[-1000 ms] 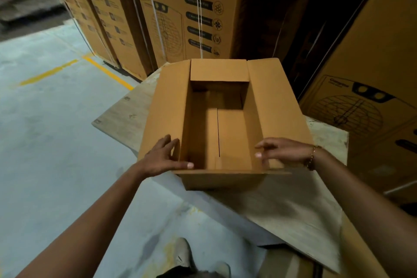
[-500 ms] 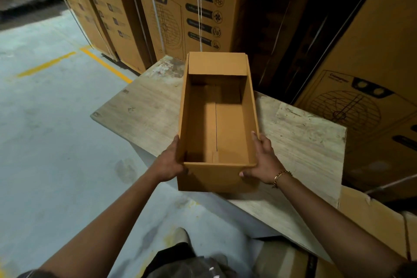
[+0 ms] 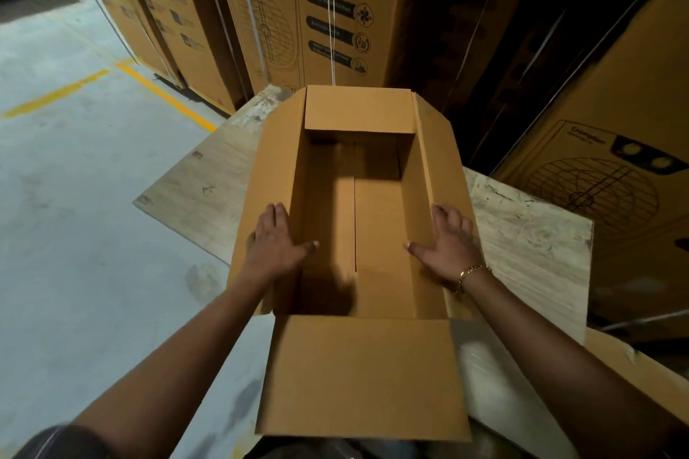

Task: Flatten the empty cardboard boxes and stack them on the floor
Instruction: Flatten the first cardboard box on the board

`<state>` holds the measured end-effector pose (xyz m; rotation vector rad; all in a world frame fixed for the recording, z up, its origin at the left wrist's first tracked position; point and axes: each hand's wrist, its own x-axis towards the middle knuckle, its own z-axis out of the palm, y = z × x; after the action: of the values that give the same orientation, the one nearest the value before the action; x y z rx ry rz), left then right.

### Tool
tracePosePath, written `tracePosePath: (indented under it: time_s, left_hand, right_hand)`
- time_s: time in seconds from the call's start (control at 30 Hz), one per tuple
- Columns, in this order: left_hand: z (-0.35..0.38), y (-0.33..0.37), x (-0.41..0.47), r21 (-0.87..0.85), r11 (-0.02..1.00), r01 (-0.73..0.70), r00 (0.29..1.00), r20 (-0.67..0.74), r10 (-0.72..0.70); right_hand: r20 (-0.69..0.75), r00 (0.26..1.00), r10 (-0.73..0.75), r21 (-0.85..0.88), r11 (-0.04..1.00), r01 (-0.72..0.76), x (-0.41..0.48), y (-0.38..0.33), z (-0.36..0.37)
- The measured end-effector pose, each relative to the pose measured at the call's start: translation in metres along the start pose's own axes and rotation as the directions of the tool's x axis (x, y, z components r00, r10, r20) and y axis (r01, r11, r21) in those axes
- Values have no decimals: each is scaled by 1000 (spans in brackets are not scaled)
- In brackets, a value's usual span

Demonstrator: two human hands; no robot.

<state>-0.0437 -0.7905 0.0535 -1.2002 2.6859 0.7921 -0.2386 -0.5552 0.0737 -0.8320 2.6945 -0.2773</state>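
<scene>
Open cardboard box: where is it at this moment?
In the head view the box sits centre frame on the wooden board, flaps spread, with the left hand flat on its left flap and the right hand on its right flap.

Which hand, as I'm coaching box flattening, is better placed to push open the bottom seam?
Left, narrowly. Both hands lie flat on the box side flaps, but the floor seam runs slightly left of centre, nearer the thumb of the left hand than that of the right hand. Either could likely reach.
</scene>
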Motion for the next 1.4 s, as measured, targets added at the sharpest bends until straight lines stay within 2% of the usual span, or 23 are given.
tracePosePath:
  time_s: [0.13, 0.27, 0.3, 0.33, 0.37, 0.4, 0.43, 0.47, 0.5, 0.53, 0.57, 0.6, 0.63, 0.67, 0.73, 0.77, 0.8, 0.83, 0.9, 1.0, 1.1, 1.27, 1.4]
  left_hand:
    - [-13, 18, 64, 17, 1000, -9, 999, -38, 10]
    - [-27, 27, 113, -53, 999, 7, 999, -49, -9]
    - [-28, 28, 120, -78, 997, 18, 999, -48, -22]
    - [-28, 30, 124, -108, 994, 28, 998, -52, -34]
    - [-27, 30, 126, -143, 989, 31, 998, -55, -39]
    - [-26, 30, 127, -170, 985, 32, 998, -54, -41]
    - [-25, 29, 128, -185, 982, 32, 998, -46, -41]
    - [-24, 28, 129, -188, 982, 34, 998, -39, -42]
    - [-23, 26, 130, -184, 982, 33, 999, -36, -40]
    - [-23, 24, 131, -178, 984, 31, 999, -37, -38]
    - [-24, 23, 131, -174, 984, 28, 999, -38, -35]
    - [-24, 23, 132, -170, 985, 28, 999, -40, -35]
    - [-24, 24, 132, -169, 985, 29, 998, -42, -37]
    - [-25, 25, 131, -168, 985, 31, 998, -43, -39]
    - [-25, 28, 131, -168, 985, 30, 998, -50, -38]
    - [-24, 28, 131, -170, 985, 30, 998, -51, -39]
    - [-23, 29, 131, -172, 984, 34, 998, -49, -43]
    - [-23, 28, 132, -177, 983, 40, 998, -43, -48]
    - [-22, 27, 134, -186, 981, 52, 998, -29, -59]
    - [-21, 26, 135, -181, 982, 57, 998, -29, -63]
    - [-19, 27, 135, -174, 983, 52, 998, -35, -59]
    - [-19, 27, 135, -167, 984, 58, 997, -31, -64]
    - [-17, 29, 136, -168, 984, 68, 997, -37, -75]
  right_hand:
    - [-17, 1000, -2, -81, 997, 0, 74, -18, -17]
    - [-164, 974, -159, -202, 971, 125, 141, -48, -32]
    - [-136, 974, -183, -184, 970, 156, 156, -58, -31]
    - [-62, 984, -166, -86, 983, 160, 169, -68, -29]
    - [55, 993, -108, 123, 987, 101, 181, -78, -25]
    - [202, 979, -35, 404, 914, -51, 189, -87, -21]
    - [354, 935, 8, 643, 724, -250, 193, -97, -19]
    - [449, 894, 5, 789, 467, -399, 197, -103, -16]
    - [451, 892, 6, 867, 234, -440, 203, -105, -12]
    - [406, 913, 43, 910, 79, -408, 210, -107, -8]
    - [329, 938, 106, 943, 12, -332, 216, -111, -9]
    - [224, 957, 183, 971, 44, -236, 224, -114, -12]
    - [93, 965, 245, 975, 175, -138, 232, -117, -17]
    - [-45, 964, 261, 924, 378, -59, 243, -118, -22]
    - [-271, 947, 174, 595, 803, 23, 268, -113, -33]
    - [-329, 939, 100, 384, 923, 36, 281, -109, -40]
    - [-357, 934, 27, 208, 977, 51, 292, -106, -47]
    - [-358, 933, -40, 79, 994, 73, 303, -102, -55]
    - [-292, 950, -112, -72, 993, 95, 326, -96, -64]
    - [-138, 983, -121, -209, 974, 90, 357, -87, -68]
    - [-38, 997, -70, -244, 968, 59, 376, -83, -62]
    - [-88, 994, -59, -266, 963, 33, 384, -83, -47]
    - [-90, 990, -105, -211, 974, 84, 372, -75, -49]
